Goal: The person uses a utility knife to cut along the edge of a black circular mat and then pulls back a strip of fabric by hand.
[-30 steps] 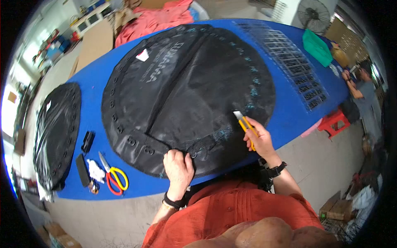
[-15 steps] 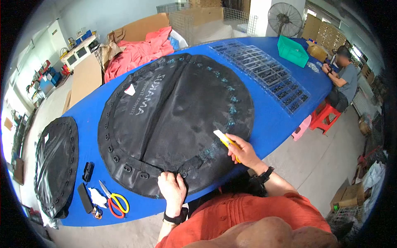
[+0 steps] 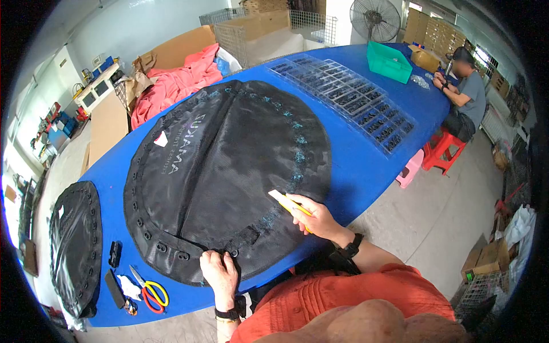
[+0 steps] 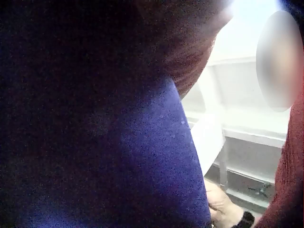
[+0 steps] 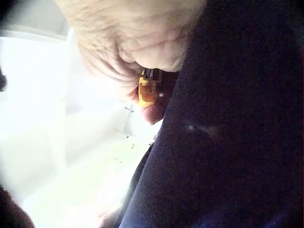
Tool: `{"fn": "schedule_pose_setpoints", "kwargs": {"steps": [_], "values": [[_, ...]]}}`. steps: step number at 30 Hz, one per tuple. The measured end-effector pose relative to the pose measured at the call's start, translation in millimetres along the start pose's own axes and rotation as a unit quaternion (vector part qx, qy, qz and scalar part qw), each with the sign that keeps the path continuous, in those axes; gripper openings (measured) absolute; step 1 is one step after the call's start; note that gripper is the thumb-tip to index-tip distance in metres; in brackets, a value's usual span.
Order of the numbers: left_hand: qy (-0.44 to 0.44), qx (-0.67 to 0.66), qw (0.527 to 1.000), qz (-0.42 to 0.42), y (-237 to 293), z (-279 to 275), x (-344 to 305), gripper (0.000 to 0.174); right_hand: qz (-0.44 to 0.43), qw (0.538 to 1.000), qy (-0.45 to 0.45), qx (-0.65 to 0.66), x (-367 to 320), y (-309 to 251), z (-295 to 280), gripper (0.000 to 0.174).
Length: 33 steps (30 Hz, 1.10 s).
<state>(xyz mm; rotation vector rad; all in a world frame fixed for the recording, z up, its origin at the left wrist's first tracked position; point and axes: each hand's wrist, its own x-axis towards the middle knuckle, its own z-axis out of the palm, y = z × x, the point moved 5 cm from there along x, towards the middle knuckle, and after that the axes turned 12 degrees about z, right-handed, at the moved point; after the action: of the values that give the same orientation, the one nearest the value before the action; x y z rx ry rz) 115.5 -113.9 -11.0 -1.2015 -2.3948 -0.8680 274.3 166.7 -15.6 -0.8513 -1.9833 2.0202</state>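
A big round black cover (image 3: pixel 229 171) with a rim of eyelets lies on the blue table (image 3: pixel 366 166). My left hand (image 3: pixel 219 271) grips its near edge with curled fingers, close to the table's front. My right hand (image 3: pixel 316 218) holds a yellow utility knife (image 3: pixel 289 204) over the cover's near right rim, blade pointing left. In the right wrist view the knife (image 5: pixel 148 88) shows as a yellow butt under my palm. The left wrist view shows only dark blue cloth (image 4: pixel 118 156) up close.
Yellow-and-red scissors (image 3: pixel 150 292), a black block (image 3: pixel 116 281) and small bits lie at the table's near left. A second black cover (image 3: pixel 74 246) hangs off the left end. Clear trays of parts (image 3: pixel 349 97) and a green bin (image 3: pixel 389 62) sit far right, where a seated person (image 3: pixel 466 91) works.
My head has tilted up, so the table sits lower in view. The right hand with the knife has moved left along the rim toward the left hand, which keeps its grip.
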Motion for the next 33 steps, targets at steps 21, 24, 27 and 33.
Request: {"fn": "schedule_pose_setpoints", "kwargs": {"steps": [21,24,27,33], "values": [[0.016,0.0,1.0,-0.003,-1,1,1,0.013,-0.002,0.999,0.015,0.028,4,12,0,0.047],[0.008,0.007,1.0,-0.019,-5,2,-1,0.016,-0.019,0.999,0.029,-0.005,3,10,1,0.046],[-0.005,0.018,0.999,-0.035,1,-1,2,0.023,-0.026,0.999,0.032,-0.015,5,7,2,0.046],[-0.038,0.047,0.994,-0.089,42,-25,23,0.041,-0.024,0.998,0.036,-0.044,3,4,1,0.046]]}}
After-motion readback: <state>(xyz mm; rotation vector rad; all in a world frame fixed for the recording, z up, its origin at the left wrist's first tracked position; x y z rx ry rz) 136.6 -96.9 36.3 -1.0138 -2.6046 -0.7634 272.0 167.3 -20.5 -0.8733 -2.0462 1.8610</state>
